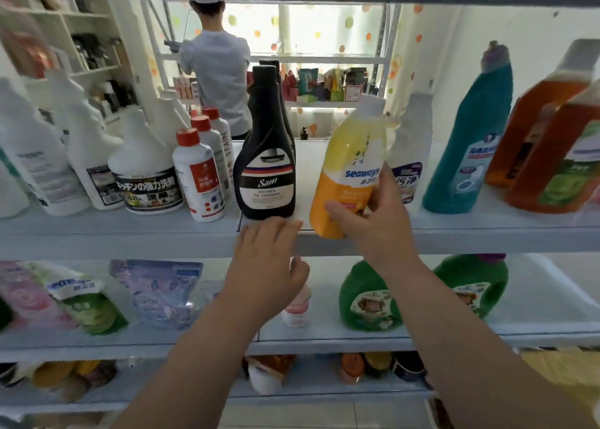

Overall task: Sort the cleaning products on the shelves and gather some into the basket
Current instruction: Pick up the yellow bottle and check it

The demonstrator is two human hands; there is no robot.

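On the upper shelf point(130, 230), one yellow bottle point(354, 149) marked "seaways" is gripped low on its body by the right hand point(373, 214), with the thumb laid across the front and the fingers wrapped behind. The bottle is tilted with its white cap to the right and its base at the shelf's front edge. Whether the base touches the shelf cannot be told.

The left hand point(263, 259) is held empty, its straight fingers laid on the same front edge just before the black bottles point(264, 175). Two of these are counted, one behind the other, and the front label is read as "Sam KITCHEN OIL CLEANING".

To their left, three red-capped white bottles point(198, 175) are lined up front to back, and "STAIN" is seen on a rear one. One white jug with Japanese lettering point(143, 169) is set beside them. Just behind the held bottle, one white bottle with a blue label point(412, 143) is stood. Further right, one teal bottle point(470, 136) and two orange bottles point(558, 169) are found.

On the lower shelf point(324, 337), two green jugs point(367, 295) are placed near each other.
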